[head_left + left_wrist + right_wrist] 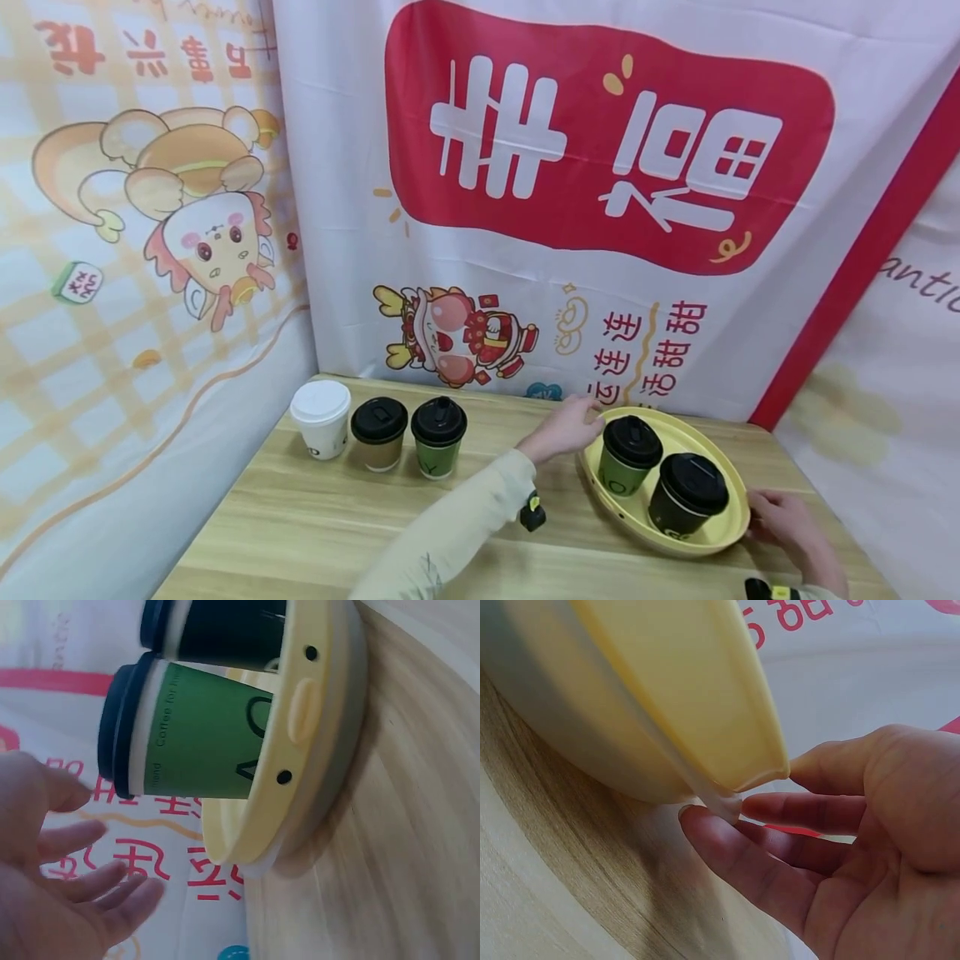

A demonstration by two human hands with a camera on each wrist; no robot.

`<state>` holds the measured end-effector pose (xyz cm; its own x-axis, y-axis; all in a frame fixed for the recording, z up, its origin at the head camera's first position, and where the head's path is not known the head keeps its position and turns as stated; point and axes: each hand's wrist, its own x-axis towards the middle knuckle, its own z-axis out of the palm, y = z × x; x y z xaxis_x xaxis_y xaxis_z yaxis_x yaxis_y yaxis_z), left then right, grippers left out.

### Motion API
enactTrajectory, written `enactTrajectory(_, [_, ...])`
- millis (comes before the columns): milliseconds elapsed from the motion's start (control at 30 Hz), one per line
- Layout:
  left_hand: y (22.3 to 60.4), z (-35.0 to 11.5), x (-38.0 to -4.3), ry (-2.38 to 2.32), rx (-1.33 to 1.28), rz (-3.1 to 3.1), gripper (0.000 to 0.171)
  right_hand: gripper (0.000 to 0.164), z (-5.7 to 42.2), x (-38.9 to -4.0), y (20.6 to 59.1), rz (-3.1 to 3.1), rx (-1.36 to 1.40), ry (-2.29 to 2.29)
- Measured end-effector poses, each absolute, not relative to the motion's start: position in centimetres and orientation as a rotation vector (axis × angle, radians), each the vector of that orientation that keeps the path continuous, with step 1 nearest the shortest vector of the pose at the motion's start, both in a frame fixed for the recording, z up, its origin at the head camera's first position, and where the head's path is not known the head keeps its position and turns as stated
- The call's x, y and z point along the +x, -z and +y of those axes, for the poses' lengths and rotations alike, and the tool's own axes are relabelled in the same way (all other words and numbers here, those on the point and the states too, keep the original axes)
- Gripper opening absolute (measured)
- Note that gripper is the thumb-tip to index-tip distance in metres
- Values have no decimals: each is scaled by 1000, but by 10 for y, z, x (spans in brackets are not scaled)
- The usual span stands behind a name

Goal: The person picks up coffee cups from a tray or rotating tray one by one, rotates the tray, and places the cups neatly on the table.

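Note:
A round yellow tray (pixel 716 446) stands at the right of the table, holding a green paper cup (pixel 621 471) and a dark paper cup (pixel 678 508), both with black lids. My left hand (pixel 567 427) hovers by the tray's far left rim; in the left wrist view its fingers (pixel 94 885) are spread and loosely bent, apart from the green cup and holding nothing. On the near right side, my right hand (pixel 783 521) grips the tray's edge. The right wrist view has its thumb at the yellow rim (pixel 705 697) and the fingertips at the pale lower edge.
Three lidded paper cups stand in a row at the back left: a white cup (pixel 321 421), a brown cup (pixel 379 433) and another green cup (pixel 438 437). Printed cloths (pixel 345 208) hang behind and beside the wooden table (pixel 315 533).

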<state>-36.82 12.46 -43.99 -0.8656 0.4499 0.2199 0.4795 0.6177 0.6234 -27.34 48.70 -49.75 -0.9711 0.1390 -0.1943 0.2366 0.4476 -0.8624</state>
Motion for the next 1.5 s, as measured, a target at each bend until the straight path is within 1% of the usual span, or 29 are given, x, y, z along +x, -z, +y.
enactTrajectory(133, [431,128,-363,955,-850,-2737,35,38,486,-272,497,2599,326,1548])
enactTrajectory(233, [427,129,-358,867,-929,-2723,38,39,486,-272,497,2595,330,1535])
enactTrajectory(467, [417,133,-346,889,-1035,-2766,59,44,487,-274,498,2614,343,1505])
enactTrajectory(633, [419,143,-344,862,-1063,-2776,66,47,485,-275,499,2613,316,1520])
enactTrajectory(900, [427,158,-341,794,-1047,-2796,67,48,480,-272,494,2656,325,1459])
enactTrajectory(1200, [426,165,-337,702,-1072,-2778,59,50,480,-273,490,2675,318,1425])
enactTrajectory(1500, [421,167,-336,659,-1014,-2818,55,50,481,-273,493,2669,318,1445])
